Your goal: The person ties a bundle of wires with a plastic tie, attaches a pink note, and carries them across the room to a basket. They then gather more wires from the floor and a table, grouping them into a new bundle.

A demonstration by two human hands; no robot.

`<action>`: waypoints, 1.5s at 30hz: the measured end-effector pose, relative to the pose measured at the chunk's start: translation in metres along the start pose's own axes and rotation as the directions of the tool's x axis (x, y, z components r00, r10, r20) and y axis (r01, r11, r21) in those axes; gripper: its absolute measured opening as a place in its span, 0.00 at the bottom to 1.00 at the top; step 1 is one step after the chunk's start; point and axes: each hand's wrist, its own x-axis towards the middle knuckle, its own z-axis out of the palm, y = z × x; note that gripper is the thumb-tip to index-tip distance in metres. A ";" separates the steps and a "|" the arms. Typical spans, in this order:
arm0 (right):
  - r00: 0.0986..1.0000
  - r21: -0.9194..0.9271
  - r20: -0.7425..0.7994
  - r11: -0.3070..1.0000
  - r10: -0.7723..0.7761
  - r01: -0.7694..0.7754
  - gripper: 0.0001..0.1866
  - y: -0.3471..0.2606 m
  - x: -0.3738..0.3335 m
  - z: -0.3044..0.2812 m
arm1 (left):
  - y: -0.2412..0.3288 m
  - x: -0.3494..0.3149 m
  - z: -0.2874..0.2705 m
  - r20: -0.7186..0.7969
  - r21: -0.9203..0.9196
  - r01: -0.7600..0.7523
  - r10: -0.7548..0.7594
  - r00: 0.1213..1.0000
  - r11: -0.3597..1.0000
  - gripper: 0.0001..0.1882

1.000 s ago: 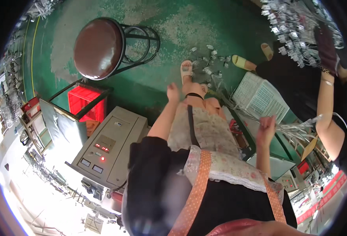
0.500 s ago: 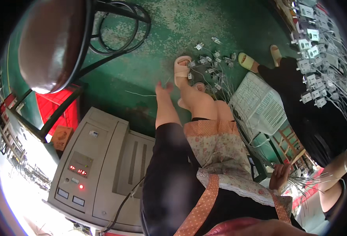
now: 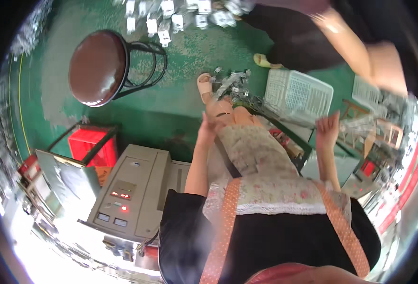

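My left hand (image 3: 209, 127) is above my lap near the knee, its fingers apart and slightly smeared; I see nothing gripped in it. A blurred whitish strip (image 3: 225, 86) shows just beyond it. My right hand (image 3: 328, 128) is raised to the right of the apron (image 3: 261, 151) with its fingers curled in. Pale smeared streaks lie beside that hand, and whatever it may hold cannot be made out. At the top hang several small white blocks (image 3: 165, 23) on grey wires, close to a co-worker's arm (image 3: 348, 45). More such blocks (image 3: 239, 83) with wires are piled on the floor by my feet.
A brown round stool (image 3: 97, 68) stands at far left. Left of me is a beige machine cabinet (image 3: 133, 189) with red lit digits, near a red crate (image 3: 93, 147). A white plastic basket (image 3: 299, 94) is ahead to the right, beside the co-worker's dark clothing (image 3: 289, 33).
The whole view has turned. The co-worker's hanging blocks moved from the upper right to the top middle. My right hand rose away from the apron, and the wire fan beside it no longer shows clearly.
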 end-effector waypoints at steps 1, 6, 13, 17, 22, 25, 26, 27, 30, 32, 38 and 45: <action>0.996 0.002 -0.093 1.000 0.004 -0.003 0.18 -0.007 0.002 0.008 | -0.013 -0.005 0.019 0.065 0.174 -0.015 0.004 0.998 0.985 0.32; 0.993 0.093 0.118 0.995 0.005 -0.016 0.24 -0.053 -0.022 0.037 | 0.017 -0.091 0.132 0.560 0.652 -0.489 0.066 0.826 0.580 0.26; 0.908 0.096 0.417 0.992 0.036 -0.083 0.19 -0.096 -0.053 0.035 | 0.056 -0.097 0.274 0.638 0.616 -0.526 0.020 0.770 0.587 0.28; 0.855 0.059 0.518 0.998 -0.036 0.006 0.06 -0.115 -0.075 0.051 | 0.057 -0.089 0.329 0.757 0.581 -0.602 -0.093 0.647 0.547 0.32; 0.765 -0.032 0.625 0.974 -0.155 0.224 0.16 -0.150 -0.066 0.066 | 0.071 -0.101 0.379 0.884 0.458 -0.755 -0.330 0.331 0.469 0.18; 0.769 -0.304 0.566 0.792 -0.298 0.530 0.14 -0.168 -0.058 0.099 | 0.090 -0.087 0.404 0.766 0.632 -0.713 -0.387 0.514 0.303 0.12; 0.625 -0.297 0.626 0.598 -0.467 0.744 0.12 -0.175 -0.049 0.102 | 0.099 -0.103 0.417 0.797 0.602 -0.694 -0.355 0.489 0.395 0.12; 0.635 -0.308 0.612 0.599 -0.470 0.740 0.12 -0.187 -0.052 0.111 | 0.110 -0.105 0.425 0.795 0.603 -0.691 -0.370 0.481 0.398 0.12; 0.115 -0.105 0.778 0.052 -0.618 0.993 0.09 -0.219 -0.054 0.143 | 0.132 -0.099 0.433 0.738 0.660 -0.696 -0.418 0.529 0.283 0.14; 0.550 0.010 0.597 0.691 -0.584 0.723 0.10 -0.216 -0.061 0.167 | 0.135 -0.094 0.435 0.759 0.648 -0.675 -0.376 0.532 0.352 0.12; 0.535 0.548 0.549 0.760 -0.642 0.349 0.15 -0.224 -0.052 0.183 | 0.179 -0.103 0.463 0.904 0.421 -0.833 -0.244 0.352 0.359 0.11; 0.934 0.135 0.234 0.961 -0.269 0.243 0.20 -0.176 -0.040 0.152 | 0.100 -0.020 0.355 0.660 0.748 -0.645 -0.279 0.697 0.158 0.06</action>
